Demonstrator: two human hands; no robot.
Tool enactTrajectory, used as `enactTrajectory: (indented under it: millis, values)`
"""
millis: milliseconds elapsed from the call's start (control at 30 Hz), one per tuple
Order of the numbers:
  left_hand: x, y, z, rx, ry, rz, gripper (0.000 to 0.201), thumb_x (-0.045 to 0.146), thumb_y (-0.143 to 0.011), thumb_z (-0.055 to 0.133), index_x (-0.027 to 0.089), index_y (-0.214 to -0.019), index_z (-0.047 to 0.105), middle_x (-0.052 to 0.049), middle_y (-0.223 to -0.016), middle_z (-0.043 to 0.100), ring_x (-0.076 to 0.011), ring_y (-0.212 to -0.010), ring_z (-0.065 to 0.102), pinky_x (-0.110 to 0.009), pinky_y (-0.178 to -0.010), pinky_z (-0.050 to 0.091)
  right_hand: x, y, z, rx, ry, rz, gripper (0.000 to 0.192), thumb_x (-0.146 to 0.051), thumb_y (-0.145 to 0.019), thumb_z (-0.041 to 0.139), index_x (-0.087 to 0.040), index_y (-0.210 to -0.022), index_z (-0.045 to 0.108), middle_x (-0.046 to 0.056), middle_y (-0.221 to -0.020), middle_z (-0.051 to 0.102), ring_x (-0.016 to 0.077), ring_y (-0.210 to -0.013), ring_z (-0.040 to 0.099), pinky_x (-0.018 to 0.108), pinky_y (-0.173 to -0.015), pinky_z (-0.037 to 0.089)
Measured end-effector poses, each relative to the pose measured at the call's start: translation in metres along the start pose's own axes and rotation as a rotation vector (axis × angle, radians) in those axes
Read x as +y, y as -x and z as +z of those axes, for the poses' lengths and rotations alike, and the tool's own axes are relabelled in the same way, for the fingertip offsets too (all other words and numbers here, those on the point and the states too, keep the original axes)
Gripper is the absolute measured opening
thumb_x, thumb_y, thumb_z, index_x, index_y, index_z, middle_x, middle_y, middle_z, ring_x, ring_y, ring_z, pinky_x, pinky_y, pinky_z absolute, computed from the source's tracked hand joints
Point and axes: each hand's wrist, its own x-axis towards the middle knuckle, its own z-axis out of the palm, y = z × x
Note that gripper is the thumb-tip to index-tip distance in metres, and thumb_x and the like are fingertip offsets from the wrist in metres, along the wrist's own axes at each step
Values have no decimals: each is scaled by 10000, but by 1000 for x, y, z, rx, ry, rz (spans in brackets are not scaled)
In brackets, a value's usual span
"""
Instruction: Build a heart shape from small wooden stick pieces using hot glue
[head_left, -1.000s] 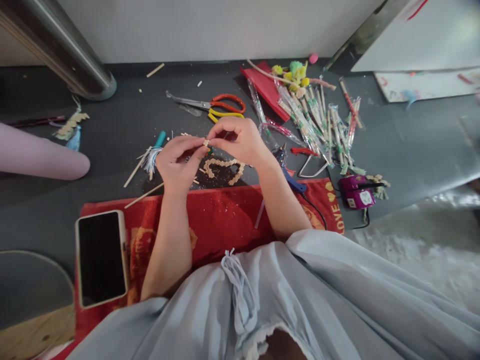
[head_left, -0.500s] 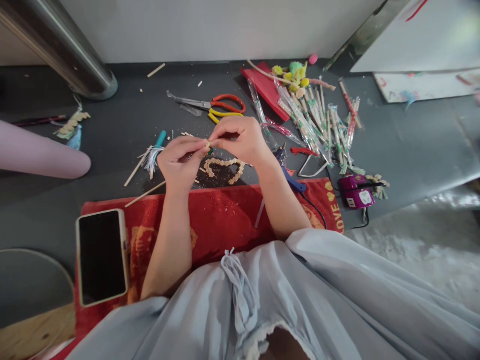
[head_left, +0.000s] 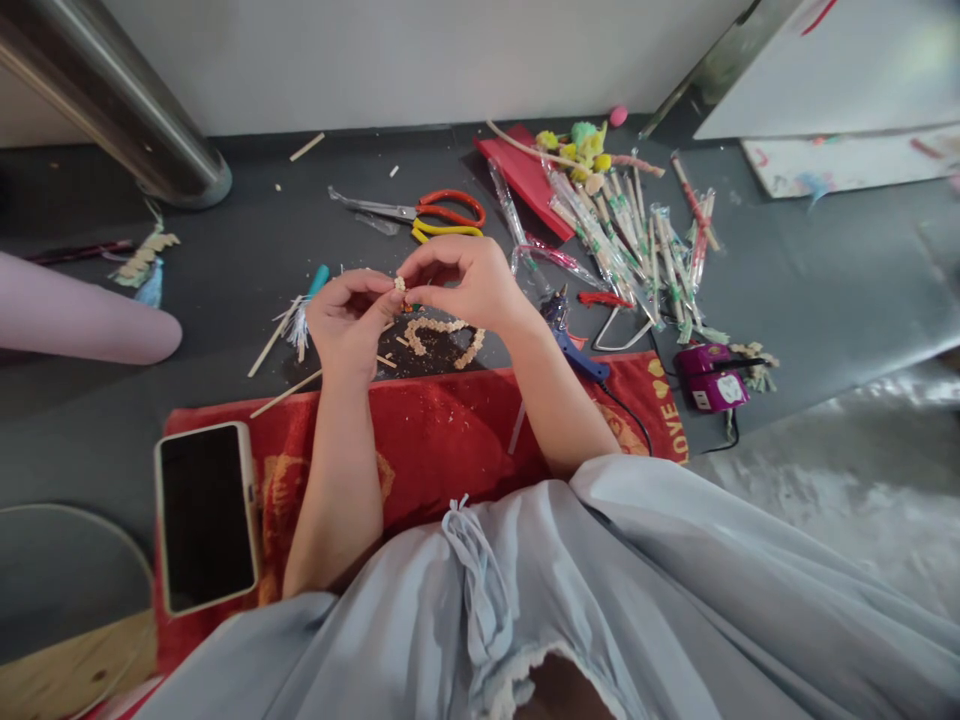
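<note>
On the left we see a dark phone (head_left: pixel 208 517) lying on our red cloth (head_left: pixel 442 430). Our left hand (head_left: pixel 346 325) and right hand (head_left: pixel 465 285) meet above the floor (head_left: pixel 247 260), and each grip is pinched on a tiny pale bead piece (head_left: pixel 400 285) between them. Just under it lies a beige bead heart (head_left: pixel 442 338). Scissors (head_left: pixel 427 213) lie behind our hands. Farther right sits a heap of wrapped sticks (head_left: pixel 637 240). The cloth's right edge reads "LOVE" (head_left: pixel 670 425). A purple box (head_left: pixel 711 378) sits beside it.
</note>
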Motion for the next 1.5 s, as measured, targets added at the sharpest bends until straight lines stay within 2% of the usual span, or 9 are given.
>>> enactTrajectory:
  millis: [467,700,800,900,1133,1333,1500]
  values:
    - [2,0,-1,-40,51,45,184,377,-659,912,272,-757,795,5,-764,711,-70,-575,589,-198,-513,451,-3,2,0,-4,144,-51,122,-326,-871,672,-231,-946,677,27,-927,706,144,-816,645,303,-770,559]
    - [-2,-2,0,16,48,-77,314,496,-609,911,231,-708,774,25,-632,664,-53,-490,558,-173,-470,446,-3,3,-6,-4,244,-125,93,-262,-903,605,-215,-942,674,33,-931,706,137,-820,645,307,-794,565]
    - [-3,-3,-1,-8,28,-154,386,558,-584,900,208,-646,749,35,-546,616,-44,-443,532,-159,-432,420,1,3,-8,0,265,-204,122,-247,-924,569,-181,-961,665,37,-926,697,127,-812,640,302,-788,561]
    - [-1,-4,0,-47,16,-211,409,579,-548,901,209,-620,744,37,-518,606,-42,-420,519,-156,-408,403,1,4,-10,-28,307,-224,117,-249,-932,564,-177,-957,653,38,-914,692,128,-801,637,305,-783,559]
    - [4,-3,-1,-67,-5,-304,295,417,-566,927,201,-632,736,23,-573,661,-50,-455,553,-163,-448,437,-8,4,-12,-74,376,-181,95,-205,-894,570,-199,-899,664,22,-876,703,124,-792,637,281,-772,552]
    - [7,-4,0,-74,24,-343,272,358,-515,928,192,-596,729,25,-537,637,-46,-440,528,-158,-434,412,-10,3,-12,-116,409,-182,118,-190,-885,581,-200,-925,691,23,-894,713,142,-828,640,301,-794,535]
    - [9,-4,2,-47,12,-384,207,308,-574,879,187,-610,716,3,-592,679,-44,-454,524,-157,-449,420,-21,8,-31,-95,424,-78,177,-263,-894,618,-183,-1026,704,39,-952,718,151,-820,654,329,-815,524]
